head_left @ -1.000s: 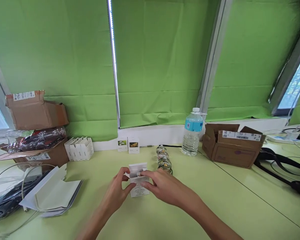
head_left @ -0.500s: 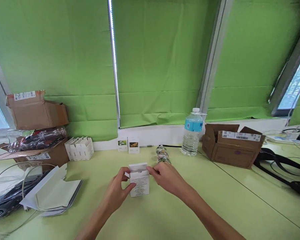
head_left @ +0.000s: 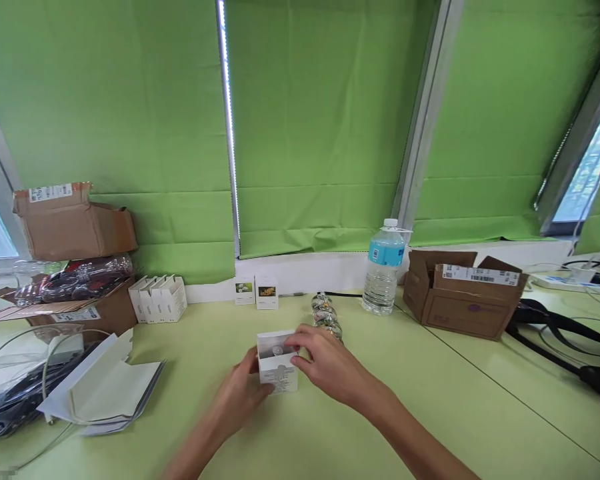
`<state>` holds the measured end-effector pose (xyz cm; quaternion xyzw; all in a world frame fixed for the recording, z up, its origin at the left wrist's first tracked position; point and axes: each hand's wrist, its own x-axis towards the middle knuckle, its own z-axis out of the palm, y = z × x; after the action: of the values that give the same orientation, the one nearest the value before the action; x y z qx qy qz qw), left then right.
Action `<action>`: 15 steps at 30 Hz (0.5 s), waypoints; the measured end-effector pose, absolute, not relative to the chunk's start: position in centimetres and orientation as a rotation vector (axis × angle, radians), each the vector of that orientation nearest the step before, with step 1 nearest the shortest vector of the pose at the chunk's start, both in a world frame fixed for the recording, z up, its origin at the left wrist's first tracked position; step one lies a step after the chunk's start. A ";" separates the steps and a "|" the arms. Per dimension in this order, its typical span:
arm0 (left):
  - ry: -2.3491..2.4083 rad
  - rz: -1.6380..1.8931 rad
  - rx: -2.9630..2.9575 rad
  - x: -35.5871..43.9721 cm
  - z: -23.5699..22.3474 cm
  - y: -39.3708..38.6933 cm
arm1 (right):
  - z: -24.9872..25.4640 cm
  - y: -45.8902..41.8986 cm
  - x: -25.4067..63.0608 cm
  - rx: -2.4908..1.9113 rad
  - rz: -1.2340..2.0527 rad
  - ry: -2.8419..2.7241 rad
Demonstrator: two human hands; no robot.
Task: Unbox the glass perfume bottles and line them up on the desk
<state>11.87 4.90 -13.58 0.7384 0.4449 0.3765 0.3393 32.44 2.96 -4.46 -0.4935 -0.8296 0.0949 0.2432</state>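
Note:
In the middle of the table a small white carton [head_left: 285, 379] with printed text stands with its top open. My left hand [head_left: 244, 392] grips it from the left, thumb on the front face and fingers round the side. My right hand [head_left: 325, 363] is closed at the carton's upper right edge, index finger over the opening and thumb by the front rim. A small clear round piece [head_left: 277, 350] shows inside the opening; the rest of the contents is hidden. Just behind my right hand lies a row of shiny, clear-wrapped round things [head_left: 324, 312], partly covered by that hand.
Two small picture boxes [head_left: 267, 294] stand against the wall, several white cartons [head_left: 157, 300] to their left. A water bottle [head_left: 383, 273] and an open cardboard box [head_left: 463, 297] stand at the right. Folded white card [head_left: 113, 387], cables and stacked boxes [head_left: 75, 227] fill the left.
The carton's top, partly covered by flaps before, is now open and shows its inside. My right hand has moved left over the opening; my left hand has slid lower on the carton.

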 end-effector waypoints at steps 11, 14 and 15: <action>1.694 0.855 2.260 11.8 -15.0 4.7 | -6.6 3.0 30.9 -1.453 0.152 -2.168; 1.761 0.818 2.341 11.5 -15.3 4.7 | -7.5 3.5 30.6 -1.477 0.159 -2.095; 1.757 0.800 2.368 11.4 -15.4 4.6 | -7.9 3.7 30.5 -1.481 0.208 -2.093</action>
<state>11.42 4.63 -15.42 0.7742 0.5747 0.2617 0.0432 30.50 3.71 -7.85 -0.5526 -0.7808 0.0777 0.2809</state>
